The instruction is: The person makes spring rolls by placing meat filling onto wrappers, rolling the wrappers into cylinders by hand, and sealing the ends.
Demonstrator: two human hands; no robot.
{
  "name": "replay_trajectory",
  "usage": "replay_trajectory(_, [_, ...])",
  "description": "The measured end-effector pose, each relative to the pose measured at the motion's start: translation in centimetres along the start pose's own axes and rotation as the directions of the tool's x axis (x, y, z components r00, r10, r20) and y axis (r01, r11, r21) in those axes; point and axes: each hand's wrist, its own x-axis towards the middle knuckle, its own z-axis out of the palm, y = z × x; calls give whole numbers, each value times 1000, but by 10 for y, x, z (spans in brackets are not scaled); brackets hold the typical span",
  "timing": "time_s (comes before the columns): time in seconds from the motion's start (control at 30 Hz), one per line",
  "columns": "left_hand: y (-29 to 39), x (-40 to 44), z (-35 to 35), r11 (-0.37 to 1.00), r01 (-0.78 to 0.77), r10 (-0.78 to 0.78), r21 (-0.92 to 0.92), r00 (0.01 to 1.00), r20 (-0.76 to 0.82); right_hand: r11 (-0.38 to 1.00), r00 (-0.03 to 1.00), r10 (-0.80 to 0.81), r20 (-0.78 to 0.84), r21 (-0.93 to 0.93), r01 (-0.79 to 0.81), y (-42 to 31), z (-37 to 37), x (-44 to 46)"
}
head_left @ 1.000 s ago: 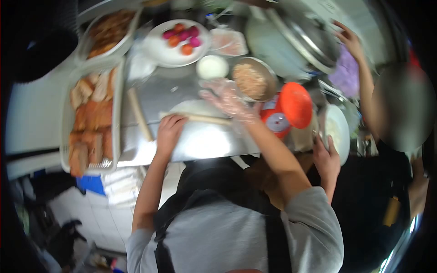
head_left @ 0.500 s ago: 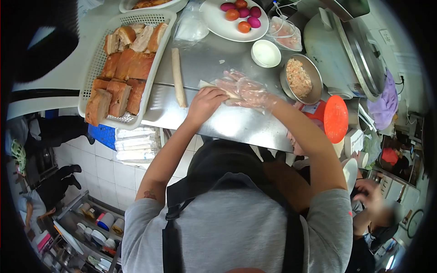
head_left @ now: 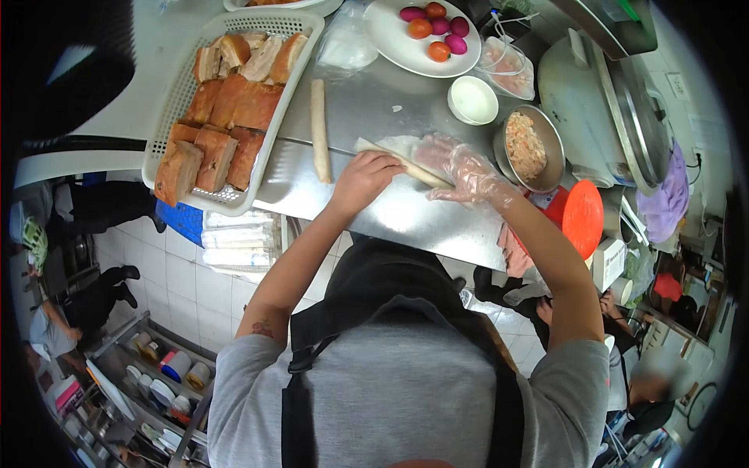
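Note:
A pale, thin-skinned roll (head_left: 421,173) lies slantwise on the steel counter, with a loose flap of wrapper (head_left: 398,144) behind it. My bare left hand (head_left: 365,181) has its fingers closed over the left end. At the other end, my right hand (head_left: 470,175), in a clear plastic glove, grips the roll between thumb and fingers. A second, longer roll (head_left: 320,129) rests to the left, apart from both hands. Right of my gloved hand stands a metal bowl (head_left: 557,160) holding chunky pinkish-orange filling (head_left: 525,144). Behind it is a small white bowl (head_left: 473,122) with whitish contents.
A white plastic basket (head_left: 269,148) of roasted pork slabs (head_left: 234,101) stands left. At the back is a white plate (head_left: 388,47) with small tomatoes and purple eggs. A big lidded pot (head_left: 573,113) and a red lid (head_left: 583,218) border the right. Other people are nearby.
My gloved right hand has come from lying over the wrapper to gripping the roll's right end, and more of the roll shows. My left hand stays on its end. The view has shifted slightly.

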Motion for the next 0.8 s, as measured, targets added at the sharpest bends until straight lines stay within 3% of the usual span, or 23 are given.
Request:
replay_trajectory(0.1, [1,-1,-1,1000,5,-5,1,1000,13,998,970,17,-244,67,-1,2,6,28])
replay_trajectory(0.33, [1,1,-1,1000,-3,2,29,999,43,987,982,-151,-115,31,156,-6,20,55])
replay_trajectory(0.43, [3,1,-2,1000,13,-14,29,999,46,996,1000,-16,27,83,14,-18,3,11])
replay_trajectory(0.53, [2,0,0,1000,14,-14,24,1000,14,998,994,64,93,-12,-63,-10,16,-48])
replay_trajectory(0.67, [-1,-9,9,998,-4,5,59,1000,-15,999,992,37,-117,41,-32,0,37,-112])
replay_trajectory(0.73, [7,-3,5,998,13,-12,54,1000,-12,994,970,25,-240,110,1,9,53,-96])
replay_trajectory(0.77, [7,0,5,997,0,-1,80,1000,14,998,958,49,-282,47,-37,-1,46,-83])
replay_trajectory(0.8, [6,-6,5,998,6,-7,55,1000,16,999,907,-31,-420,19,43,-1,49,-62])
